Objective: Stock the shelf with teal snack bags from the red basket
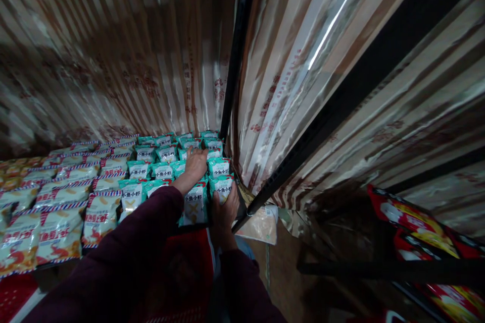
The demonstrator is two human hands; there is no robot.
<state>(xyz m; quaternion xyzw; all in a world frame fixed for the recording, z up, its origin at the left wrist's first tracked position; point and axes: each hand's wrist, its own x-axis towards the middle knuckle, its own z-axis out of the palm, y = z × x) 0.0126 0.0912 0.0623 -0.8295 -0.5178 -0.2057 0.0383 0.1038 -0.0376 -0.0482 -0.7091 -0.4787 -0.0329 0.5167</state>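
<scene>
Rows of teal snack bags (195,206) stand upright on a shelf at centre. My left hand (195,165) reaches over the bags, its fingers spread and slightly bent on the bag tops in the middle rows. At the right end of the front row, my right hand (226,207) has its thumb and fingers around the lower part of a teal snack bag (222,185). That bag stands upright in front of another teal bag (219,165). My left forearm hides part of the front row.
White snack bags with striped edges (60,232) fill the shelf's left side. Black posts (299,156) rise at the right, before patterned sheeting (113,60). A red crate (189,272) lies below. Red and yellow bags (417,224) sit at far right.
</scene>
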